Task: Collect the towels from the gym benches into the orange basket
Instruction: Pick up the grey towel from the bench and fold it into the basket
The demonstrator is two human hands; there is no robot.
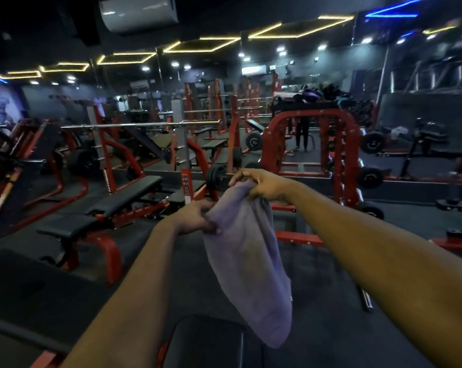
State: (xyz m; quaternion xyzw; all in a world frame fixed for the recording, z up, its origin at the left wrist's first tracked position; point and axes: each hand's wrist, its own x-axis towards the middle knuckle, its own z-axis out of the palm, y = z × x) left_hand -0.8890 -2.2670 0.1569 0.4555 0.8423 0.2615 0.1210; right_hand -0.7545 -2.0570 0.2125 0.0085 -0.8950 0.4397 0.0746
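Hanging limp at centre frame, the soft lilac-grey cloth towel is being pinched along its top edge, left hand at 9 o'clock, right hand at 1 o'clock, looking light and floppy.

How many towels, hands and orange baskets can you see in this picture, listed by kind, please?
Towels: 1, a purple-grey towel hanging between both hands
Hands: 2, the left hand and the right hand, each gripping its top edge
Orange baskets: 0 in view
Total: 3
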